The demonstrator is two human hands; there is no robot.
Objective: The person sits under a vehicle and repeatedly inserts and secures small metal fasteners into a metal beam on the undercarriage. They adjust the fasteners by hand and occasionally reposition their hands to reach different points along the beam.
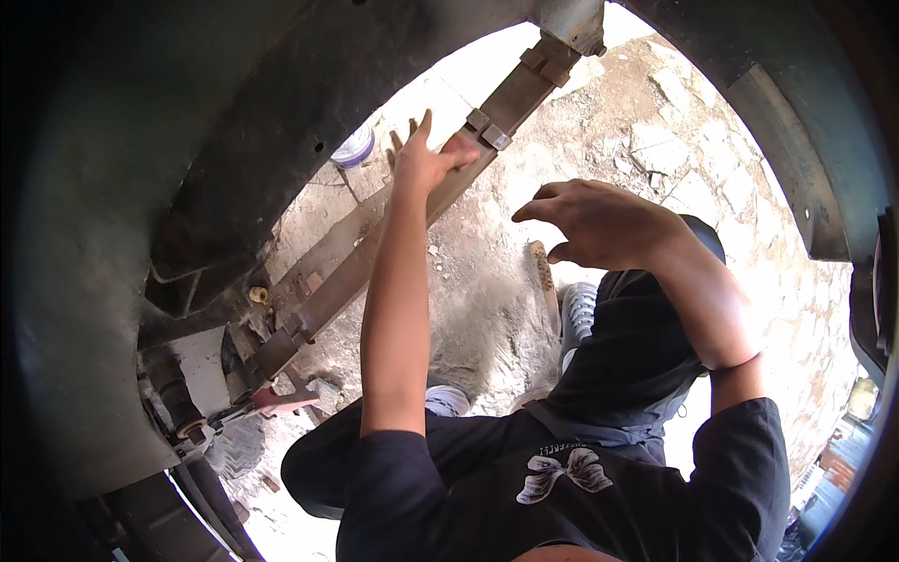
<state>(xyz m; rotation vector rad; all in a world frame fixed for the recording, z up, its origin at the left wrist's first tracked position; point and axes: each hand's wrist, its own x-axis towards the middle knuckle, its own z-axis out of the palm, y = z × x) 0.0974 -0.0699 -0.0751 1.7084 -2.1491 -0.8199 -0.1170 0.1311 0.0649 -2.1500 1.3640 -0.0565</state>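
A long grey-brown leaf spring (517, 96), bound by metal clamps (488, 129), runs diagonally from the lower left to the upper middle. My left hand (433, 161) is at its upper half, just below a clamp. Its fingers are spread, and part of the hand seems to touch the spring's edge; the fingertips are slightly blurred. My right hand (604, 223) hangs in the air to the right of the spring, its fingers stretched out and holding nothing. Below it, a brush (542, 272) with a light handle and short bristles lies on the ground near my shoe (579, 314).
A dark wheel arch (272, 131) curves overhead and along the left. Metal mounts (192, 403) and a reddish piece (281, 401) sit at lower left. A white tub with a purple rim (354, 150) stands behind the spring. Stone paving (660, 150) and dusty ground lie below.
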